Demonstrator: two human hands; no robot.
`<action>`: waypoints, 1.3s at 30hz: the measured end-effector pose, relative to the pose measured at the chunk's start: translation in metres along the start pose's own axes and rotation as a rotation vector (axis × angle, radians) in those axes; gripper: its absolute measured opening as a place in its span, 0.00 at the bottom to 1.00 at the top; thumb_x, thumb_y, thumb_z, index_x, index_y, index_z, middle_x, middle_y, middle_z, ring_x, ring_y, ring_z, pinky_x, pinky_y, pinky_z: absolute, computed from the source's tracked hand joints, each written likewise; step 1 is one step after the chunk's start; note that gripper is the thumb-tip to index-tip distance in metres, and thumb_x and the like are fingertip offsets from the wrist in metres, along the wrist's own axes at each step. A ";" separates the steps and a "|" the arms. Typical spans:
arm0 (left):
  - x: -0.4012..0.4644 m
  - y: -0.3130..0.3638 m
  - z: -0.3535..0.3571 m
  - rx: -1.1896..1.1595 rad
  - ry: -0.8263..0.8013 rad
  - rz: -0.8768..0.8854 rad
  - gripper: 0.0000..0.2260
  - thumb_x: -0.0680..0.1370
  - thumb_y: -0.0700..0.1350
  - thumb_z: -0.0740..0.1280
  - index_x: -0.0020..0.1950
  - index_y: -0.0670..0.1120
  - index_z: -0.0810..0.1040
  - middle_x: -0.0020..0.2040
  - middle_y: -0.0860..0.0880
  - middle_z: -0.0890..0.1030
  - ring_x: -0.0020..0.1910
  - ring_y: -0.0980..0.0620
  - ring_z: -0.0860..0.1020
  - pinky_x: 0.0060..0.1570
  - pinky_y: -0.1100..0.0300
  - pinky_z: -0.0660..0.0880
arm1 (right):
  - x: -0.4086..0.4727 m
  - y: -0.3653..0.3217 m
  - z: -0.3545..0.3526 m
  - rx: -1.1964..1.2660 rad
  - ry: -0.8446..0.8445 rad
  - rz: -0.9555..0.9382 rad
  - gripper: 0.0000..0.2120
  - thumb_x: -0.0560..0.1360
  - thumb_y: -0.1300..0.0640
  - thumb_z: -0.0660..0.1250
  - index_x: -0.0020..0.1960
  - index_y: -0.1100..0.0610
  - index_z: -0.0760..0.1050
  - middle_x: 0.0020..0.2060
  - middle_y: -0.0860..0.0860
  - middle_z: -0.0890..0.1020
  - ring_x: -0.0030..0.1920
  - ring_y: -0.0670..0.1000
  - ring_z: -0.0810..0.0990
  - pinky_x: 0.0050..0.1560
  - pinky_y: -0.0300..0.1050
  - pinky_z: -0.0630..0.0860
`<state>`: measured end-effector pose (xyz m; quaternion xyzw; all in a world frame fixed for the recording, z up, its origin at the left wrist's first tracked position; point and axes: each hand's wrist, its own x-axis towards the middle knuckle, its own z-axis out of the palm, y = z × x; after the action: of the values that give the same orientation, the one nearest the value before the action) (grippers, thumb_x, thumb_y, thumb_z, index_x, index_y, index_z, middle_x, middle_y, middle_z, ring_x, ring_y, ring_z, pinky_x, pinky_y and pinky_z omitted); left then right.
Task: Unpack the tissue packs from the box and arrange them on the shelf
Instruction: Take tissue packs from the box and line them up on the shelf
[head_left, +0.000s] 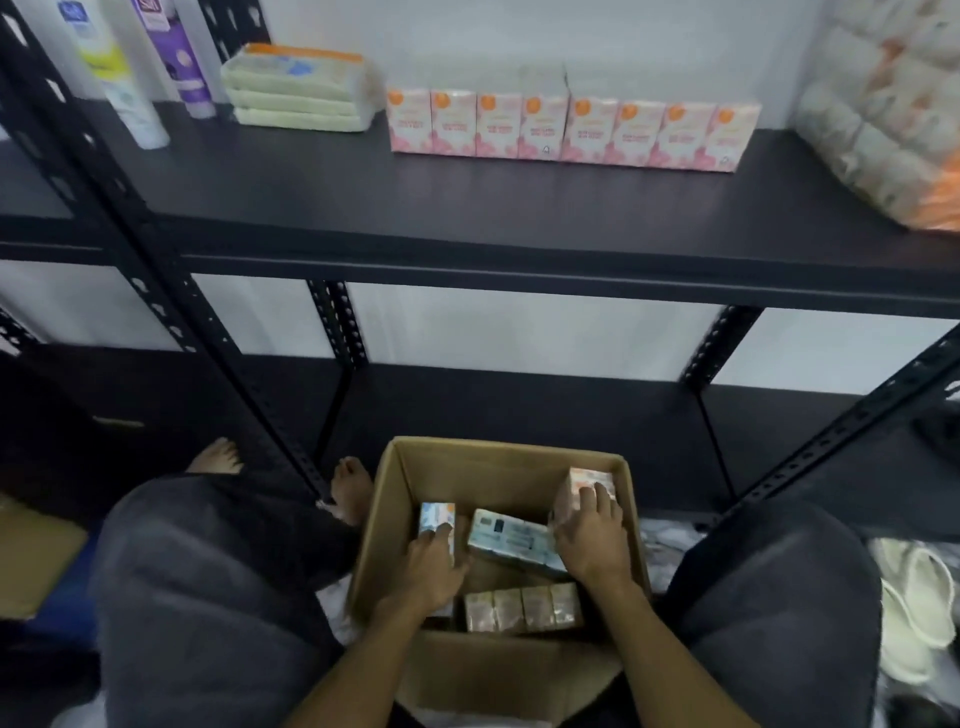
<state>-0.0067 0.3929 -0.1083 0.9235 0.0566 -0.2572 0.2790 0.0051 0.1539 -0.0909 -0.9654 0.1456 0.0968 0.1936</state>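
An open cardboard box (400, 483) stands on the floor between my knees. My left hand (434, 569) grips a blue-and-white tissue pack (436, 517) at the box's left side. My right hand (589, 540) holds a pink tissue pack (582, 480) at the box's right wall. A blue pack (511, 538) lies flat between my hands, and a row of packs (522, 608) sits at the near side of the box. On the black shelf (467, 218) above, two pink multi-packs (566, 130) stand side by side along the back.
On the shelf, a stack of pale green packs (298, 93) and bottles (130, 78) stand at the left, and a large wrapped paper-roll bundle (888, 109) fills the right end. Black shelf uprights (171, 306) flank the box. My bare feet (353, 488) rest left of the box.
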 end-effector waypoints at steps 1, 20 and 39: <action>0.005 -0.004 0.005 -0.006 -0.007 -0.027 0.29 0.80 0.59 0.65 0.78 0.49 0.64 0.73 0.43 0.71 0.69 0.41 0.73 0.67 0.48 0.72 | 0.004 0.000 0.006 0.007 0.014 0.009 0.34 0.79 0.46 0.64 0.78 0.60 0.58 0.79 0.59 0.60 0.78 0.61 0.59 0.75 0.56 0.62; 0.095 -0.038 0.078 0.012 -0.029 -0.369 0.40 0.79 0.61 0.64 0.83 0.52 0.45 0.79 0.40 0.59 0.76 0.36 0.60 0.74 0.46 0.58 | 0.052 -0.013 0.041 0.174 0.117 0.060 0.17 0.77 0.52 0.71 0.62 0.59 0.76 0.76 0.62 0.63 0.74 0.65 0.63 0.68 0.65 0.70; 0.135 -0.071 0.109 -0.268 0.018 -0.654 0.41 0.67 0.43 0.81 0.76 0.47 0.65 0.71 0.37 0.69 0.69 0.35 0.71 0.65 0.43 0.72 | 0.015 -0.014 0.123 0.195 -0.380 -0.087 0.36 0.78 0.34 0.63 0.80 0.41 0.54 0.82 0.49 0.41 0.81 0.54 0.38 0.79 0.61 0.54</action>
<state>0.0433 0.3874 -0.2889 0.8139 0.3850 -0.3152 0.3001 0.0072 0.2119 -0.2010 -0.9118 0.0734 0.2542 0.3141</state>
